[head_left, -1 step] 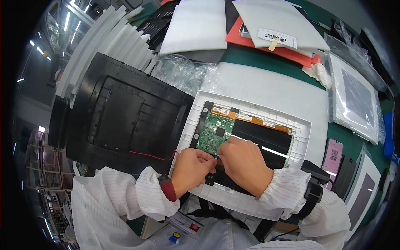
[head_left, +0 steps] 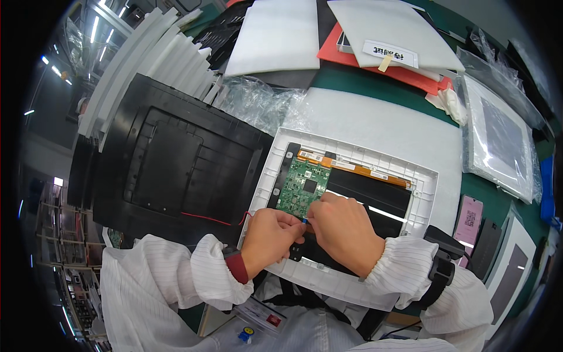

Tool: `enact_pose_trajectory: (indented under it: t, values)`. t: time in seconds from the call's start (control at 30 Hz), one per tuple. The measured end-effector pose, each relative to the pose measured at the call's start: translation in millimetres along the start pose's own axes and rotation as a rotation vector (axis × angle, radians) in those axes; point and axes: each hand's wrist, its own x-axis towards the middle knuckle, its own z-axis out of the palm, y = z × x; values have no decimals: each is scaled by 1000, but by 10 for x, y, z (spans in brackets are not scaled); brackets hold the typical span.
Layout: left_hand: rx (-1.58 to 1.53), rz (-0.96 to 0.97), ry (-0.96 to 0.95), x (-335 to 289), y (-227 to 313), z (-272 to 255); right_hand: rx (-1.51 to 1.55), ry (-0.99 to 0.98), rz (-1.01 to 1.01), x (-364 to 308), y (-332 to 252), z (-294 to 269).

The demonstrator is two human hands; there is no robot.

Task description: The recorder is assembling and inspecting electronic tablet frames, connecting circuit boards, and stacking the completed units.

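A green circuit board [head_left: 298, 189] lies inside a white plastic frame [head_left: 431, 193] that holds a black panel [head_left: 372, 199]. My left hand [head_left: 264, 237] is closed in a pinch at the board's lower edge. Close against it, my right hand [head_left: 346, 232] has its fingers bent and pressed together. A small blue tab [head_left: 304, 221] shows between the fingertips; whatever else they pinch is hidden. An orange flex strip [head_left: 363, 171] runs along the panel's far side. One thin red wire [head_left: 205, 219] ends beside my left hand.
Left of the frame leans a large black plastic cover [head_left: 170, 158]. White foam sheets [head_left: 272, 41] and crumpled clear plastic [head_left: 258, 105] are beyond. To the right are a bagged white panel [head_left: 498, 138], a pink phone-like slab [head_left: 469, 220] and a grey-and-white panel [head_left: 510, 276].
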Motion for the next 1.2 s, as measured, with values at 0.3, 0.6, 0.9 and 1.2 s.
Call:
enact_pose_trajectory:
  t: [0.3, 0.6, 0.9, 1.2]
  values:
    - [-163, -60, 2, 31, -9, 45, -3, -45, -1, 13, 7, -8]
    - [-182, -25, -10, 5, -7, 5, -132, -50, -148, -93, -3, 17]
    - [-161, -30, -77, -24, -33, -49, -147, -25, -149, -84, 0, 71]
    - [-241, -64, -138, 69, -72, -103, 278, 17, 183, -252, -135, 125]
